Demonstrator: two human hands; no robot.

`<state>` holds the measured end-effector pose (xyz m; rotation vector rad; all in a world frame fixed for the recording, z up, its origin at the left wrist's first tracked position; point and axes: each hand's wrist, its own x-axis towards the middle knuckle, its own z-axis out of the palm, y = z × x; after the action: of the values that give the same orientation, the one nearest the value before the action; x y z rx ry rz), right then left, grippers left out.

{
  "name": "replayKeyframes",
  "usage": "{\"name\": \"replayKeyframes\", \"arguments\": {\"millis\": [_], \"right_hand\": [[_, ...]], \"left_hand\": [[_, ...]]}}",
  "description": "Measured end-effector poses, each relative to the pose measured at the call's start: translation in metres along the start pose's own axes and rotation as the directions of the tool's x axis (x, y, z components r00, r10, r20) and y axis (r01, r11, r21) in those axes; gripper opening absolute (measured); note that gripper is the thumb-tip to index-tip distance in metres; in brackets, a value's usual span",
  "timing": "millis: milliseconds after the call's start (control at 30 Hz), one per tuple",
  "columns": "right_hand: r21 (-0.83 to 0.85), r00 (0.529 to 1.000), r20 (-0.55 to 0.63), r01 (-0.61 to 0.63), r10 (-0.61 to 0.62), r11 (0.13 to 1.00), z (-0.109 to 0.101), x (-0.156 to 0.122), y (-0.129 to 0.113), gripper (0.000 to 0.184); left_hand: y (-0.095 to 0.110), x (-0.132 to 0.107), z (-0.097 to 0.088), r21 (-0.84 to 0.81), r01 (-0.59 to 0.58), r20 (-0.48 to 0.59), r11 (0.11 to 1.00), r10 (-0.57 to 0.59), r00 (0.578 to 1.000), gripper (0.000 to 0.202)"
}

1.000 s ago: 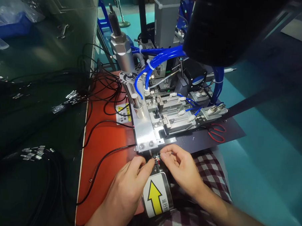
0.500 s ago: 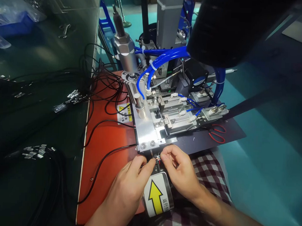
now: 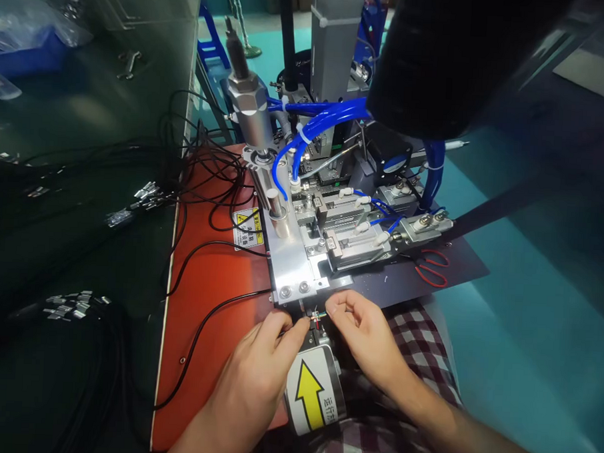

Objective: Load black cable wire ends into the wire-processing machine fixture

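Observation:
Thin coloured wires (image 3: 317, 316), with red, white and green showing around a small metallic connector, lie between my hands at the machine's front edge. My left hand (image 3: 256, 361) is closed, thumb and forefinger pinched at the left side of these wires; what its fingertips cover is hidden. From the right, my right hand (image 3: 367, 336) pinches the tip of a fine green wire, with its other fingers curled. Just behind my fingertips stands the machine's metal plate (image 3: 292, 273). A white label with a yellow arrow (image 3: 311, 394) is below the wires.
Black cables (image 3: 201, 245) run over the red mat (image 3: 185, 382). Bundles of metal-tipped cables (image 3: 81, 304) rest on the dark table at left. Blue air hoses (image 3: 331, 117) and cylinders rise behind the plate. Red-handled scissors (image 3: 433, 267) lie at right; a black tube (image 3: 439, 65) hangs overhead.
My right hand has shifted slightly right, away from the connector, and more of the green wire shows. My left hand stays almost in place.

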<state>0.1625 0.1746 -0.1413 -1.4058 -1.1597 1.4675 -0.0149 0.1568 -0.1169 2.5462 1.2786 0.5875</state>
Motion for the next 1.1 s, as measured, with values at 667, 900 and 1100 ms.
{"name": "replayKeyframes", "arguments": {"millis": [667, 900, 1100], "right_hand": [[0.117, 0.994, 0.049, -0.098, 0.093, 0.988, 0.003, 0.006, -0.009, 0.015], [0.222, 0.972, 0.131, -0.218, 0.193, 0.950, 0.001, 0.012, 0.001, 0.018], [0.245, 0.964, 0.145, -0.254, 0.223, 0.936, -0.005, 0.003, 0.004, 0.031]], "left_hand": [[0.000, 0.003, -0.003, 0.015, 0.001, -0.012, 1.000, 0.000, 1.000, 0.037], [-0.002, -0.003, 0.003, 0.006, 0.021, -0.008, 1.000, -0.021, 1.000, 0.039], [-0.004, 0.000, 0.001, 0.015, 0.011, 0.021, 1.000, -0.011, 1.000, 0.036]]}}
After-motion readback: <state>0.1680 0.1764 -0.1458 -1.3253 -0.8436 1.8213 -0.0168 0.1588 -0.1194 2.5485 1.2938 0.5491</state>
